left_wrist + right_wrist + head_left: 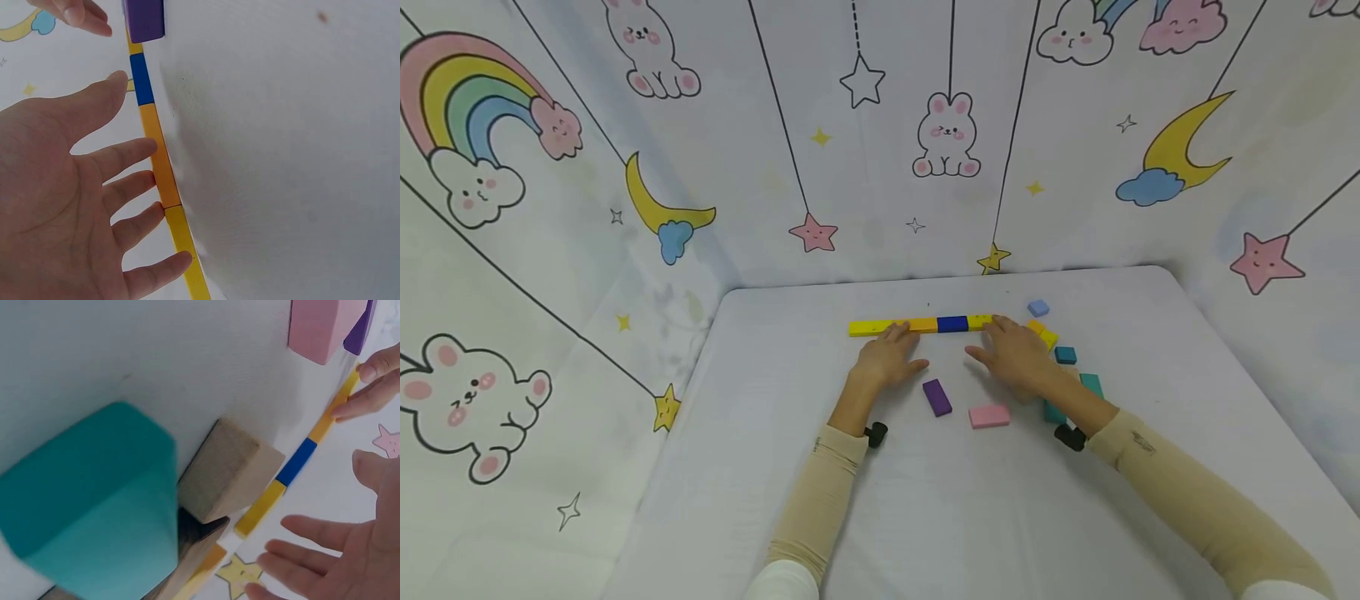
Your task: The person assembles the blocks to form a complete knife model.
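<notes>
A straight row of blocks lies across the far part of the table: a long yellow block [867, 328], an orange block [925, 326], a blue block [952, 324] and a shorter yellow block [976, 322]. My left hand [883, 358] has its fingers spread, and in the left wrist view the fingertips [147, 147] touch the orange and long yellow blocks. At the row's right end, my right hand [1017, 354] reaches over with fingers extended; whether it touches the short yellow block is unclear. A purple block [937, 397] and a pink block [989, 417] lie nearer me.
Right of the row sit a light blue block [1038, 307], yellow-orange blocks [1045, 335], a small dark teal block [1065, 355] and teal blocks [1092, 384], partly behind my right arm. A plain wooden block [231, 469] is among them. A patterned cloth [880, 192] hangs behind the table.
</notes>
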The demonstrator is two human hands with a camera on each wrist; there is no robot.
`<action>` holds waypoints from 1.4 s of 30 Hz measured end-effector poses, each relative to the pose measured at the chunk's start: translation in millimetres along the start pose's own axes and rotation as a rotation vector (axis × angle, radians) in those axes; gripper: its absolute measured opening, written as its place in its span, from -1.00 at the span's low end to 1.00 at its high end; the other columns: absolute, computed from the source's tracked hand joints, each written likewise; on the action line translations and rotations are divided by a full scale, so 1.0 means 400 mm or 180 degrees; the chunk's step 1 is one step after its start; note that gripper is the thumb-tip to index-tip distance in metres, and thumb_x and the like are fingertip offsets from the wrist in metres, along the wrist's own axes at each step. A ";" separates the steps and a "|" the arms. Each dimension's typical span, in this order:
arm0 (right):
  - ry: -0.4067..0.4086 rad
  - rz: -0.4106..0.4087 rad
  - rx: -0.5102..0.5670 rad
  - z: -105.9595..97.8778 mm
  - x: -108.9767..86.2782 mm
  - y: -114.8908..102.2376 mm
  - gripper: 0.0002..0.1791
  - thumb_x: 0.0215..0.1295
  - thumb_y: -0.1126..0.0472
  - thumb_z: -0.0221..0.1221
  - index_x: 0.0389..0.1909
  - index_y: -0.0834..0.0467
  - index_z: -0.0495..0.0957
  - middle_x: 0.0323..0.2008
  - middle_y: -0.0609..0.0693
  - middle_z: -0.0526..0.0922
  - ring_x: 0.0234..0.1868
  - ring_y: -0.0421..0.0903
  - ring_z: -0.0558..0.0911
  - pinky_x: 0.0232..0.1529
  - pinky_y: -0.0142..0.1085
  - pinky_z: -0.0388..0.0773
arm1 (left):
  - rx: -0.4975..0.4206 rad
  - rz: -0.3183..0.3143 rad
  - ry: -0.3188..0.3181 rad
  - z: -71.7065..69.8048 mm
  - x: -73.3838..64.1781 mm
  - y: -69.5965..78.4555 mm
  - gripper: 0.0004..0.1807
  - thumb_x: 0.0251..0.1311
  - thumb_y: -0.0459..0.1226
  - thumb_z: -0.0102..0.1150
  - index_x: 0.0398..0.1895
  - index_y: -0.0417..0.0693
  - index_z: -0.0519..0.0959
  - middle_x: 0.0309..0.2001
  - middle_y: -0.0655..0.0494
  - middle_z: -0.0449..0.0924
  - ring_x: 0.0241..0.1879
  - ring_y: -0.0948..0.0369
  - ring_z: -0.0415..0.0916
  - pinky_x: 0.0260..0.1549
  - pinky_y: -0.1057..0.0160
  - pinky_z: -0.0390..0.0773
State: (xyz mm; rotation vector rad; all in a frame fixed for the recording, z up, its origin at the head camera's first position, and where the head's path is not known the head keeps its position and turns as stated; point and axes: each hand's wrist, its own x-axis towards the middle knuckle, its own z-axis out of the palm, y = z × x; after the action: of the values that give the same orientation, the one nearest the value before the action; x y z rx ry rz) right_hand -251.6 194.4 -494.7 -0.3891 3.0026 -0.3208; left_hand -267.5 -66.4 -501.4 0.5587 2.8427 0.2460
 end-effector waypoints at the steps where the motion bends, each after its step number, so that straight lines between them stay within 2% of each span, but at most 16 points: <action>1: 0.0030 0.0030 0.0042 -0.002 -0.004 0.002 -0.16 0.54 -0.31 0.04 0.47 0.31 0.37 0.52 0.39 0.26 0.51 0.35 0.28 0.47 0.28 0.25 | -0.0004 -0.0001 0.0000 0.000 0.000 -0.001 -0.25 0.51 0.22 0.01 0.63 0.14 0.25 0.69 0.10 -0.02 0.66 0.04 -0.09 0.49 -0.17 0.25; 5: 0.0079 0.0081 0.0049 -0.011 -0.023 0.011 -0.17 0.56 -0.31 0.01 0.45 0.32 0.40 0.50 0.38 0.30 0.49 0.36 0.32 0.46 0.27 0.26 | -0.0009 0.0021 -0.0001 0.001 -0.002 0.000 -0.25 0.51 0.22 0.00 0.63 0.13 0.25 0.69 0.10 -0.02 0.66 0.04 -0.09 0.49 -0.18 0.25; 12: 0.0180 0.0010 -0.0033 -0.009 -0.044 0.052 -0.20 0.59 -0.29 -0.02 0.42 0.34 0.44 0.46 0.38 0.37 0.45 0.37 0.37 0.42 0.28 0.32 | -0.0002 0.0016 -0.0004 0.002 -0.003 0.001 -0.25 0.51 0.22 0.00 0.63 0.14 0.25 0.69 0.11 -0.03 0.66 0.05 -0.08 0.49 -0.18 0.25; 20: 0.0379 -0.0432 0.0085 -0.016 -0.066 0.106 -0.33 0.59 -0.13 0.10 0.31 0.40 0.52 0.38 0.41 0.46 0.38 0.38 0.46 0.36 0.28 0.40 | 0.0027 0.0015 0.0014 0.004 -0.001 -0.004 -0.26 0.51 0.22 0.00 0.63 0.14 0.26 0.69 0.09 -0.02 0.66 0.04 -0.08 0.48 -0.18 0.27; 24: 0.0453 -0.0437 0.0137 -0.016 -0.075 0.133 -0.33 0.59 -0.14 0.10 0.30 0.41 0.53 0.36 0.42 0.48 0.35 0.39 0.48 0.34 0.29 0.42 | 0.0069 0.0003 0.0010 0.003 0.000 -0.004 -0.25 0.51 0.22 0.00 0.63 0.15 0.25 0.69 0.10 -0.03 0.66 0.04 -0.08 0.47 -0.18 0.29; 29: 0.0410 -0.0352 0.0171 -0.018 -0.087 0.163 -0.25 0.60 -0.22 0.04 0.35 0.40 0.49 0.40 0.39 0.45 0.38 0.40 0.45 0.37 0.30 0.38 | 0.0028 -0.0011 -0.0010 0.006 0.001 -0.005 -0.25 0.51 0.22 0.00 0.64 0.16 0.24 0.69 0.12 -0.05 0.66 0.05 -0.09 0.48 -0.18 0.27; 32: 0.0394 -0.0407 0.0182 -0.022 -0.094 0.177 -0.25 0.61 -0.23 0.01 0.34 0.39 0.50 0.40 0.39 0.44 0.38 0.40 0.44 0.37 0.31 0.37 | 0.0021 -0.0003 -0.0010 0.007 0.001 -0.004 -0.25 0.51 0.22 -0.01 0.64 0.17 0.24 0.69 0.12 -0.05 0.66 0.05 -0.10 0.48 -0.18 0.27; 37: 0.0308 -0.0534 0.0244 -0.028 -0.102 0.194 -0.33 0.61 -0.19 0.04 0.31 0.33 0.56 0.39 0.37 0.47 0.38 0.39 0.45 0.36 0.31 0.38 | 0.0066 0.0009 0.0000 0.006 0.000 -0.003 -0.25 0.51 0.23 -0.01 0.64 0.17 0.24 0.69 0.11 -0.04 0.66 0.05 -0.09 0.48 -0.17 0.27; 42: 0.0143 -0.0576 0.0237 -0.022 -0.103 0.214 -0.34 0.61 -0.13 0.08 0.37 0.36 0.48 0.41 0.38 0.44 0.40 0.39 0.43 0.38 0.30 0.36 | 0.0070 0.0007 0.0003 0.006 0.001 -0.004 -0.25 0.51 0.23 -0.01 0.64 0.17 0.24 0.69 0.11 -0.04 0.66 0.05 -0.09 0.49 -0.17 0.26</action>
State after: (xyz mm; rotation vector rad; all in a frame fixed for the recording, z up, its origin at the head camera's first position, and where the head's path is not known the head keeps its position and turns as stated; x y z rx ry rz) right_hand -233.7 287.9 -502.1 -0.6567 2.9934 -0.4603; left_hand -267.6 -67.2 -504.3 0.5662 2.8490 0.2159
